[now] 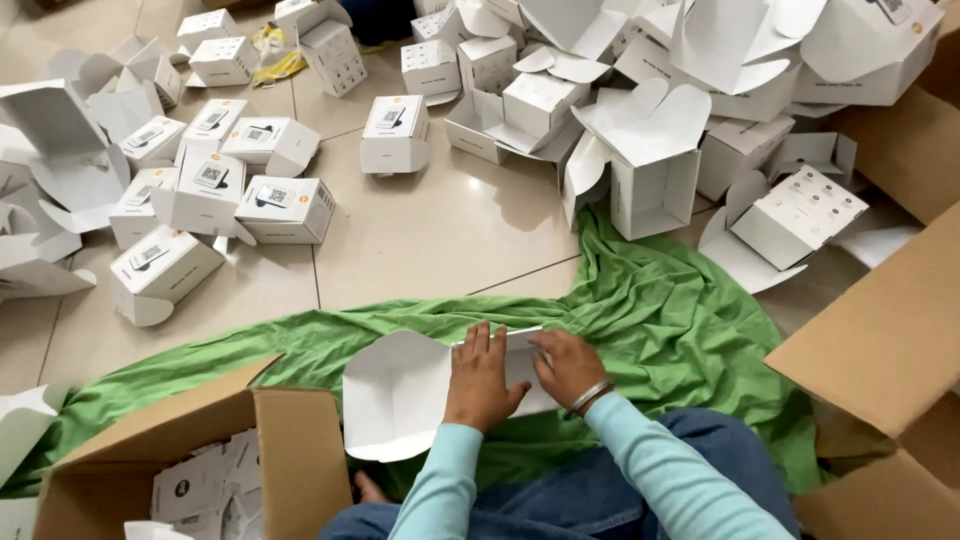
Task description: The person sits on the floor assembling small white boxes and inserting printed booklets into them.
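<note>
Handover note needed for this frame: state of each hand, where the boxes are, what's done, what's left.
Left hand: flat on a white flat cardboard box blank, pressing it down.
Right hand: gripping the blank's far edge, mid-fold.
The blank lies on a green cloth before the knees.
Brown cardboard carton at the left holds more flat pieces.
Done: many folded white boxes scattered over the tiled floor.
Left: the blank in hand is unfinished.
</note>
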